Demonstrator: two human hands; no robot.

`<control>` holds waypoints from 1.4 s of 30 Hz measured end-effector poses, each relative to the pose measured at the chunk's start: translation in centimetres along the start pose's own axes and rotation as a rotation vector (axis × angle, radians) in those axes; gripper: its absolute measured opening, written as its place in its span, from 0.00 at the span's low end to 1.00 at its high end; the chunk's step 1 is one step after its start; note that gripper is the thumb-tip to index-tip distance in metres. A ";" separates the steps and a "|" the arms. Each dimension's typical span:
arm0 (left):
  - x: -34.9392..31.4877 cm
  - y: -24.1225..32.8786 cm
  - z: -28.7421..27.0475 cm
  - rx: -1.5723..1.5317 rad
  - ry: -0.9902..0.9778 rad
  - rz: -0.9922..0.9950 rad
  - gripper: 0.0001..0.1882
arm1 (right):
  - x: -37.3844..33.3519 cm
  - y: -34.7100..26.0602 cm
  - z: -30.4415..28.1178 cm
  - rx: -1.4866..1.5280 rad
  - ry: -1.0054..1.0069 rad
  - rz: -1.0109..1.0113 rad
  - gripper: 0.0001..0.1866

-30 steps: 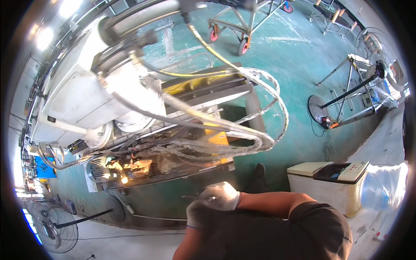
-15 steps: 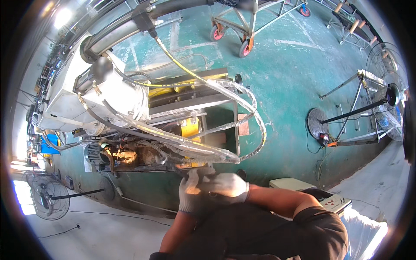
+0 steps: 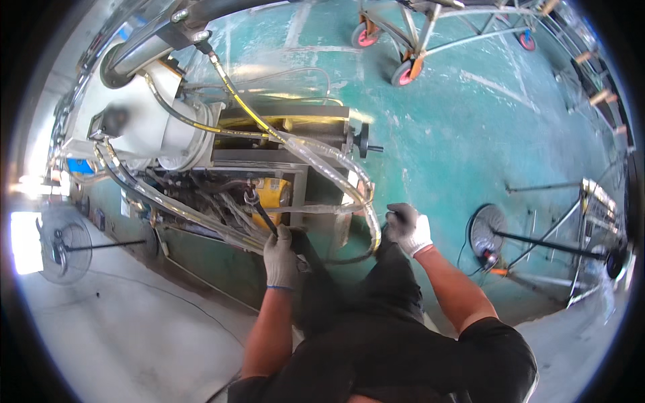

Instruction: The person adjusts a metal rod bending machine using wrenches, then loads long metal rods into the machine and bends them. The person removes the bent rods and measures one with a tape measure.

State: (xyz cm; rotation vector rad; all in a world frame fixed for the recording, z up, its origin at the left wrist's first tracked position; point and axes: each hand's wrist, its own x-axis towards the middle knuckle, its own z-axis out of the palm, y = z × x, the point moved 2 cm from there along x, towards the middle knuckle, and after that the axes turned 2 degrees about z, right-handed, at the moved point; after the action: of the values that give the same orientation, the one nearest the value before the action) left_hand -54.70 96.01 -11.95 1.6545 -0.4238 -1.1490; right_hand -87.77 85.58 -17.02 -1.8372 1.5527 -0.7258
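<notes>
"Where is the dark metal open-ended wrench (image 3: 265, 216)?"

"In the left hand (image 3: 280, 258), white-gloved and closed around its near end; its far end shows by the left side of the yellow boxy part (image 3: 271, 195)."

"And the right hand (image 3: 410, 232)?"

"White-gloved too, well apart from the left, just right of the looped, plastic-wrapped hose (image 3: 316, 161). I can't tell whether it grips anything."

Industrial workshop. Tells: big white machine (image 3: 138, 93) with hydraulic hoses (image 3: 232, 88), scuffed green floor (image 3: 443, 127), wheeled metal frame (image 3: 426, 31), pedestal fan (image 3: 547, 244).
</notes>
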 end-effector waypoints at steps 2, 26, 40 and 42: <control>0.3 -1.2 2.7 -0.078 0.067 -0.080 0.28 | 2.5 2.2 -1.8 0.011 -0.076 0.147 0.15; 31.6 -14.7 12.7 0.349 0.568 0.234 0.16 | 35.2 30.2 21.8 -0.298 -0.839 -0.104 0.30; 38.6 -7.8 17.5 1.151 0.550 0.332 0.06 | 27.3 20.8 16.8 -0.286 -1.015 0.587 0.17; 39.0 -9.3 17.5 0.961 0.601 0.322 0.06 | 26.5 26.9 20.8 0.058 -0.844 0.880 0.15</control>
State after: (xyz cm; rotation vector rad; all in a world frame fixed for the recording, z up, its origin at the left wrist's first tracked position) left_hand -52.99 61.60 -38.96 2.5055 -0.8808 -0.1211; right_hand -85.52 58.49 -50.46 -0.9829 1.4694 0.3733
